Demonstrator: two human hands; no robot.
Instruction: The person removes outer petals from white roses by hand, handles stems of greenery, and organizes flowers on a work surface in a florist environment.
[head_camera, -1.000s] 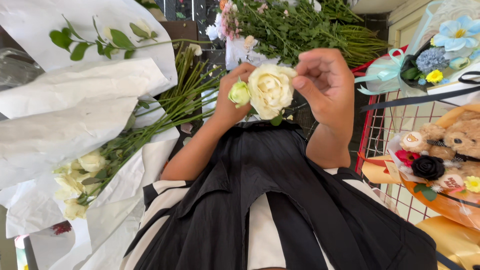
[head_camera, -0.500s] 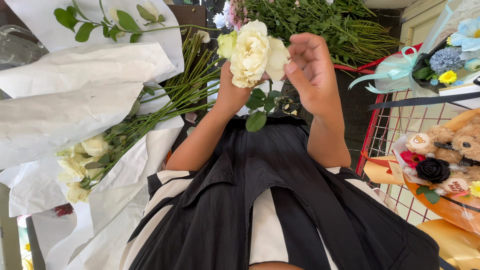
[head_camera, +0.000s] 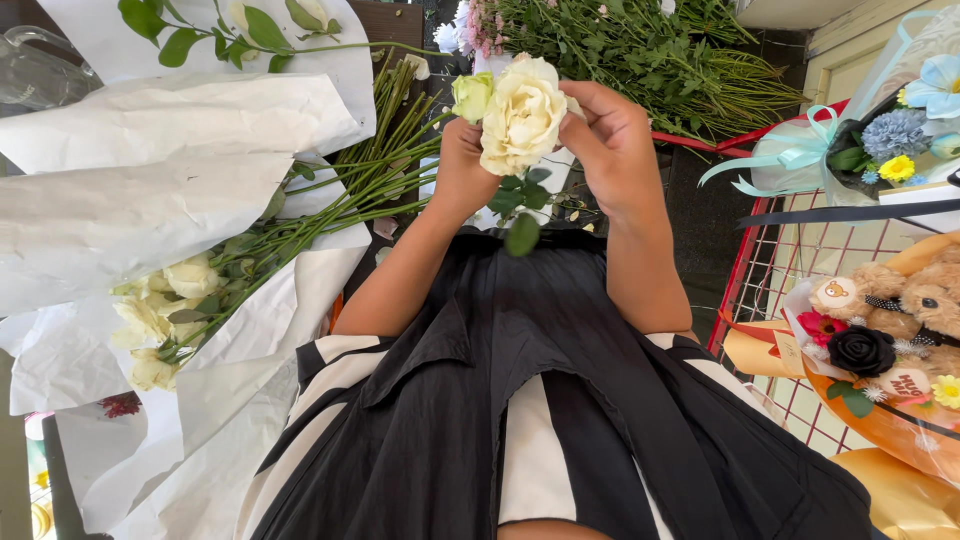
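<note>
left hand (head_camera: 462, 165) closed round the stem under the cream rose (head_camera: 522, 115) at upper centre of frame, right hand (head_camera: 612, 140) fingers curled on its outer petals w/ a small green bud (head_camera: 472, 95) beside it, best kept light since petals look soft & ruffled, crinkly white paper (head_camera: 150, 190) at left.

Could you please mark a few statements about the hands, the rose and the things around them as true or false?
1. Both hands, the left hand and the right hand, are at the cream rose. True.
2. The rose is dark red. False: it is cream.
3. A bundle of pale roses lies on white paper. True.
4. The teddy bears sit by the left hand. False: they are on the right side.
</note>
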